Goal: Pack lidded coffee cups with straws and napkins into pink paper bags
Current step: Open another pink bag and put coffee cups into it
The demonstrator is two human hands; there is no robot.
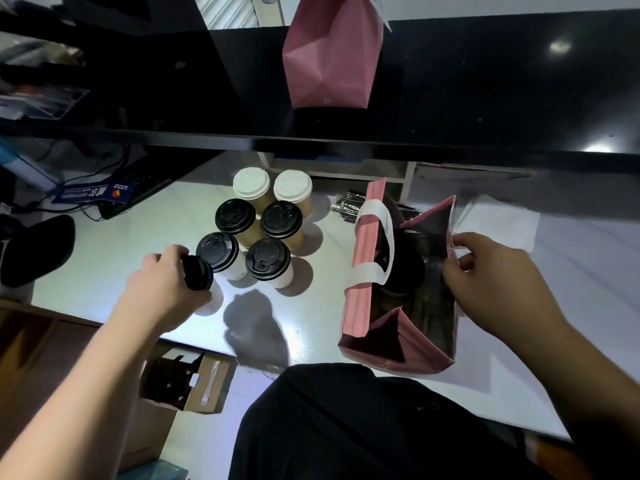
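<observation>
1. We see the left hand [162, 282] curled over a black-lidded cup [198, 277] at the near left of the cup cluster, fingers wrapped round its lid and upper wall, the cup standing on the white counter [104, 271].
2. The right hand [491, 282] pinches the right-hand rim of the open pink bag [398, 355], thumb and fingers closed on the paper edge, holding the mouth wide.
3. That bag stands upright on the counter, right of the cups and apart from them; its white handle [375, 244] loops over the left wall.
4. Inside the bag we make out a dark round lid [405, 268] of a cup; the rest of the interior is too dark for us to tell.
5. Beside the held cup stand six more cups, close together: two with white lids [251, 183] at the back, and four with black lids [235, 216] in front of them.
6. Behind the bag lies a bundle of wrapped straws [346, 206], partly hidden by the bag's far edge.
7. To the right of the bag, white napkins [498, 220] lie flat on the counter, just beyond the right hand.
8. A second pink bag [332, 57] stands on the raised black shelf [485, 98] behind the counter, well apart from the rest.
9. At the far left we see a keyboard [138, 188] and cables, and below the counter edge an open cardboard box [187, 382].
</observation>
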